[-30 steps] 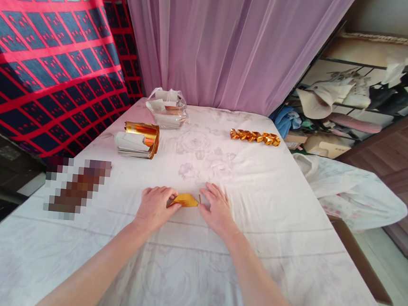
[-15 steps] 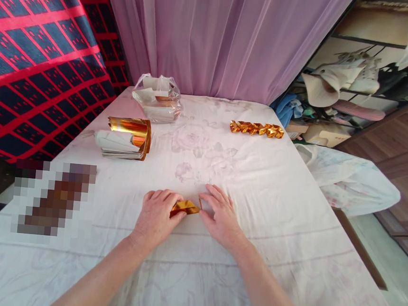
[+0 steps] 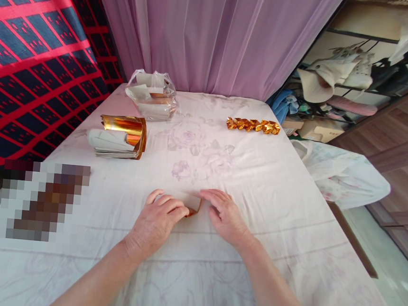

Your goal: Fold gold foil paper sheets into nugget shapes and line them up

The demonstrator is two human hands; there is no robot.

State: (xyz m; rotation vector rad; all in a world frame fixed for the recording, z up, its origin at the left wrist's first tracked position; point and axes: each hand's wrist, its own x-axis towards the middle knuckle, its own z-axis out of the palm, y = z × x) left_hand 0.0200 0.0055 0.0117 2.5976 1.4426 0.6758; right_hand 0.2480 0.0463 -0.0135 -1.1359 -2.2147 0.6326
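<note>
Both hands rest on a white flowered tablecloth [image 3: 266, 177] near its front middle. Between them lies a small folded piece of gold foil paper [image 3: 193, 204], its pale back side up with a gold edge showing. My left hand [image 3: 158, 218] presses on its left part with fingers over it. My right hand [image 3: 225, 217] touches its right edge with the fingertips. Most of the paper is hidden under the fingers.
A stack of gold foil sheets [image 3: 121, 136] curls up at the left. A clear plastic bag [image 3: 151, 100] with more paper stands behind it. A row of folded gold pieces [image 3: 253, 125] lies at the far right. A blurred patch [image 3: 43, 196] is at the left edge.
The gold piece has been turned or folded over, so its pale side now faces up. Both hands closed in over it. The camera tilted slightly.
</note>
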